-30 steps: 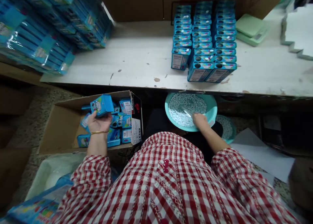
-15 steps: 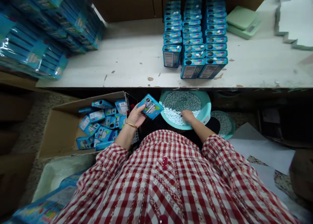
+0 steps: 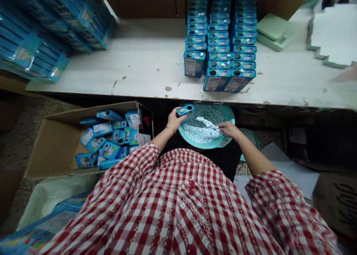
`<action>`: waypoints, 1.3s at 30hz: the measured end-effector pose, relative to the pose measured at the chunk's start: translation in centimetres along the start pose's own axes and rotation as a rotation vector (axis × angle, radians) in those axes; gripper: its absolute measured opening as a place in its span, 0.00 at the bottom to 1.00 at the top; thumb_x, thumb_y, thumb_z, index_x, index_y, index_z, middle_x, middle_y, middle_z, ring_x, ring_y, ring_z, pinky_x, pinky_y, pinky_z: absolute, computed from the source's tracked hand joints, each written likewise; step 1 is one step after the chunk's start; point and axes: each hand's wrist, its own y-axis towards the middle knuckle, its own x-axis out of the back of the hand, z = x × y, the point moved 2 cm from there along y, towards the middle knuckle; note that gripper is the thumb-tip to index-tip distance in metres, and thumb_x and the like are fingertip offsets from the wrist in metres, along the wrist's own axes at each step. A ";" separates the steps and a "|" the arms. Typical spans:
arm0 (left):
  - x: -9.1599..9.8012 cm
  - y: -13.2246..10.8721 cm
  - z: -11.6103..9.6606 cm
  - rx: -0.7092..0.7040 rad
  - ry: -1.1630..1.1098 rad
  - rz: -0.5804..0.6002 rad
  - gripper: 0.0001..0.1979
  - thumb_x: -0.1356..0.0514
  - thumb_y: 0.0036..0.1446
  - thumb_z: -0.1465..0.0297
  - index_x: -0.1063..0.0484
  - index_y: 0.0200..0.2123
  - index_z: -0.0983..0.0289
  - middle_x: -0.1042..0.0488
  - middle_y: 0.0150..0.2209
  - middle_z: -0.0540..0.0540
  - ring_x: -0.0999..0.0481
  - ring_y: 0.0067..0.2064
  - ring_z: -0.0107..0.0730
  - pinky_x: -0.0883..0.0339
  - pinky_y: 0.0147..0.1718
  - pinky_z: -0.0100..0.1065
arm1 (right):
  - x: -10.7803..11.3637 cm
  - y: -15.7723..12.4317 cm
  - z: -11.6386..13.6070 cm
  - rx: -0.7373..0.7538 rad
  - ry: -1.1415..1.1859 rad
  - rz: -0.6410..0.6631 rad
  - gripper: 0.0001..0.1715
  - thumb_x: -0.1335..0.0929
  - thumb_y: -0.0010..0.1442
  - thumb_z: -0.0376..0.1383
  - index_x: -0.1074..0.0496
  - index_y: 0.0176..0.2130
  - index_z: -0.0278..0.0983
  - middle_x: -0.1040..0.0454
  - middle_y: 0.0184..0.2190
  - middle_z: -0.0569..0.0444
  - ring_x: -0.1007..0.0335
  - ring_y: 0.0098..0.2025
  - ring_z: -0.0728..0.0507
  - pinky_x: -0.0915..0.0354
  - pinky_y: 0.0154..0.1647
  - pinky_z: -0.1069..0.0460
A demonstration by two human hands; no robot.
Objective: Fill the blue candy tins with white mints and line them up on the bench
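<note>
My left hand (image 3: 174,120) is closed round a small blue candy box (image 3: 185,110), its dark round opening facing up, at the left rim of the turquoise basin (image 3: 230,116). Small white candies (image 3: 195,134) fill much of that basin. Above them, my right hand (image 3: 229,130) grips a narrow scoop (image 3: 208,123) heaped with white candies, which hide most of its shape. The scoop's tip points toward the box, a short gap away.
An open carton (image 3: 52,139) at left holds several blue boxes (image 3: 108,151). On the white table (image 3: 145,61) stand rows of upright boxes (image 3: 217,76), a green scale (image 3: 275,28) and wrapped packs (image 3: 30,50). A second basin (image 3: 251,136) sits lower right.
My left hand has moved right and turned the box so its opening faces up at the basin. My right hand has lifted the scoop, heaped with candies, out of the pile.
</note>
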 end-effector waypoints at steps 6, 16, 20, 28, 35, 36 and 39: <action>-2.3 0.1 0.3 -0.080 0.209 0.081 0.20 0.34 0.42 0.75 0.28 0.42 0.65 0.25 0.41 0.56 0.26 0.44 0.41 0.35 0.48 0.40 | 3.7 -1.4 1.0 0.017 0.193 -0.080 0.16 0.36 0.49 0.34 0.20 0.33 0.34 0.26 0.22 0.57 0.34 0.26 0.48 0.39 0.29 0.55; -3.4 -1.3 1.3 -0.249 0.414 0.155 0.18 0.38 0.47 0.76 0.29 0.44 0.64 0.25 0.46 0.57 0.27 0.49 0.40 0.35 0.51 0.39 | 6.0 -1.5 10.5 -0.105 -0.545 -0.034 0.19 0.38 0.55 0.35 0.21 0.40 0.38 0.22 0.43 0.46 0.29 0.45 0.39 0.36 0.42 0.51; -3.3 -1.6 1.0 -0.237 0.454 0.135 0.18 0.38 0.47 0.76 0.30 0.44 0.63 0.25 0.44 0.56 0.26 0.46 0.38 0.33 0.47 0.36 | 6.4 -2.6 13.6 -0.107 -0.638 -0.031 0.21 0.40 0.56 0.34 0.22 0.41 0.33 0.24 0.45 0.37 0.28 0.45 0.37 0.36 0.42 0.48; -0.8 -1.9 -1.2 -0.132 0.479 -0.062 0.18 0.35 0.44 0.70 0.33 0.40 0.63 0.27 0.34 0.50 0.28 0.34 0.31 0.34 0.37 0.31 | 5.7 -4.3 6.0 -0.112 -0.382 -0.098 0.21 0.41 0.61 0.35 0.23 0.45 0.36 0.22 0.40 0.47 0.28 0.42 0.42 0.37 0.39 0.53; 1.4 -2.7 -2.2 -0.101 0.534 -0.198 0.18 0.34 0.44 0.66 0.36 0.38 0.63 0.29 0.34 0.51 0.28 0.33 0.31 0.35 0.35 0.32 | -6.5 1.9 4.3 -0.191 -0.540 -0.019 0.22 0.43 0.62 0.25 0.27 0.49 0.28 0.26 0.46 0.35 0.28 0.47 0.40 0.35 0.45 0.50; 1.6 -2.7 -2.1 -0.102 0.534 -0.203 0.18 0.34 0.44 0.66 0.36 0.38 0.63 0.29 0.34 0.51 0.28 0.34 0.31 0.35 0.35 0.32 | -7.6 2.6 4.6 -0.160 -0.530 0.003 0.22 0.44 0.62 0.25 0.27 0.49 0.28 0.25 0.45 0.36 0.28 0.47 0.40 0.36 0.45 0.50; 1.8 -2.7 -1.9 -0.092 0.516 -0.216 0.18 0.35 0.44 0.65 0.35 0.38 0.63 0.28 0.34 0.51 0.28 0.34 0.31 0.35 0.36 0.31 | -8.8 3.9 4.6 -0.101 -0.500 0.051 0.21 0.43 0.61 0.26 0.26 0.47 0.31 0.24 0.45 0.38 0.28 0.47 0.40 0.36 0.45 0.50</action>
